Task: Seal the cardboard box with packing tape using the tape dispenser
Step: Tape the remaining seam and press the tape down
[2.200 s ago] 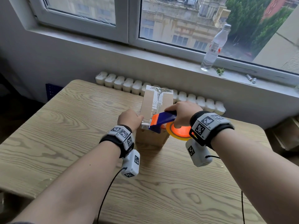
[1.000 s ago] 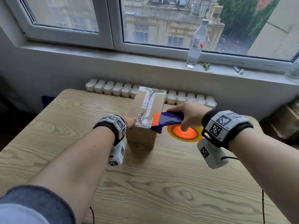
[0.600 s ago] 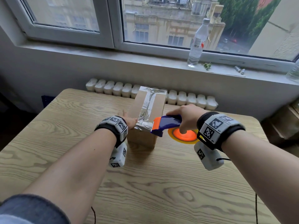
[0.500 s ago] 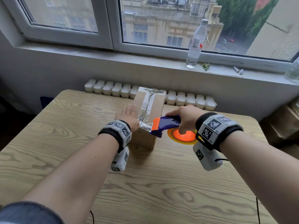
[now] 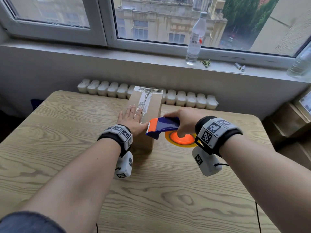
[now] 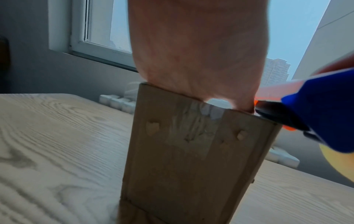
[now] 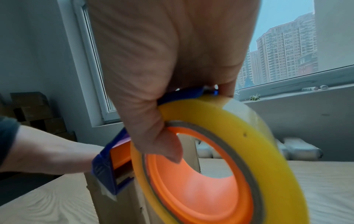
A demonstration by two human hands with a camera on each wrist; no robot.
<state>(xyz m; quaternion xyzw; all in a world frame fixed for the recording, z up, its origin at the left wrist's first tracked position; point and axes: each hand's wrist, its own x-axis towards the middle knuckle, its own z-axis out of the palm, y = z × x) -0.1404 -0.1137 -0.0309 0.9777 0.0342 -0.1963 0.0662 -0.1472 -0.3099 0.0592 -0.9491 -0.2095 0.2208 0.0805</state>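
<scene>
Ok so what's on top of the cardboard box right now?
A strip of clear tape runs along the cardboard box top. The left hand lies flat on the near end, covering the tape there. The right hand holds the tape dispenser at the near right corner.

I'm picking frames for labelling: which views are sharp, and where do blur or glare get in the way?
Head view: sharp, soft daylight; glare on the tape strip along the cardboard box. Left wrist view: soft, the tape dispenser smeared. Right wrist view: the tape roll blurs at its far edge.
</scene>
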